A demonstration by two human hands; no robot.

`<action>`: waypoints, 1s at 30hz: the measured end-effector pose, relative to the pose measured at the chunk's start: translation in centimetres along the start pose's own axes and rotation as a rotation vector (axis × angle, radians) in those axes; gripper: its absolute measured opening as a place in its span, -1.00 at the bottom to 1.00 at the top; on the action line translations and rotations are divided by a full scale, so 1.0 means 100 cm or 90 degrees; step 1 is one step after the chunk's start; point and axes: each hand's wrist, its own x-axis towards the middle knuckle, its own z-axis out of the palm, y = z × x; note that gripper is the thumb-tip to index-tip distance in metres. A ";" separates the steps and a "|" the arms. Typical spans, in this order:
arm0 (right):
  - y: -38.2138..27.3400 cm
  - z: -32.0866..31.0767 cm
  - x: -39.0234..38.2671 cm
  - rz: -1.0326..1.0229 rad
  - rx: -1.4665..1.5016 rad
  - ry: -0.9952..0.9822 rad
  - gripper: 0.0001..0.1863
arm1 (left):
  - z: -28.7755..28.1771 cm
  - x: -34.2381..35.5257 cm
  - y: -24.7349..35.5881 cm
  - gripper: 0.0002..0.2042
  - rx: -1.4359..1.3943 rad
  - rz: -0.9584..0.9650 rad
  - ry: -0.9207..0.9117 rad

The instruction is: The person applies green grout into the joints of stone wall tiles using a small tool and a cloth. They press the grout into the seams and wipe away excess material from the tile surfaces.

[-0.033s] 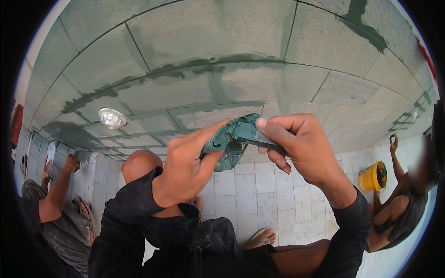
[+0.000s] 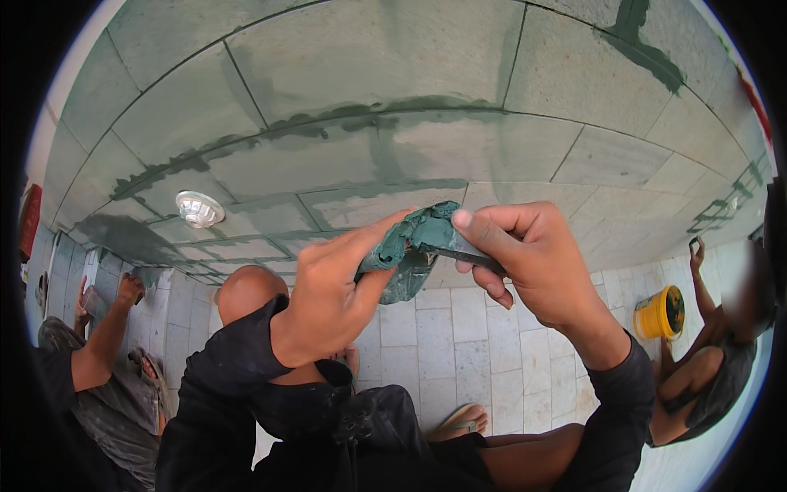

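My left hand is closed round a crumpled plastic bag of dark green grout, its open mouth turned up. Thick green paste bulges over the bag's rim. Between the thumb and fingers of my right hand is a thin, flat dark scraper; its far end lies in the paste, so the tip is covered. Both hands are raised in front of a pale stone-tiled wall with green grout smeared along many joints.
A round clear fitting sticks out of the wall at left. On the tiled floor at right stands a yellow bucket with dark contents. One co-worker is at far left, another crouches at far right.
My hands, the bag and the scraper stay in the same place. At far left, the co-worker's forearm has shifted very slightly.
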 end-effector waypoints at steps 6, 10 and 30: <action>0.000 0.005 -0.002 -0.012 0.002 -0.003 -0.52 | -0.003 -0.003 -0.002 -0.39 0.028 0.016 -0.007; 0.001 0.003 -0.002 -0.013 0.011 -0.017 -0.53 | -0.002 -0.001 0.005 -0.53 0.049 -0.005 -0.020; 0.004 -0.022 0.000 -0.138 0.162 -0.058 -0.59 | -0.004 0.005 -0.009 -0.36 0.157 0.046 -0.033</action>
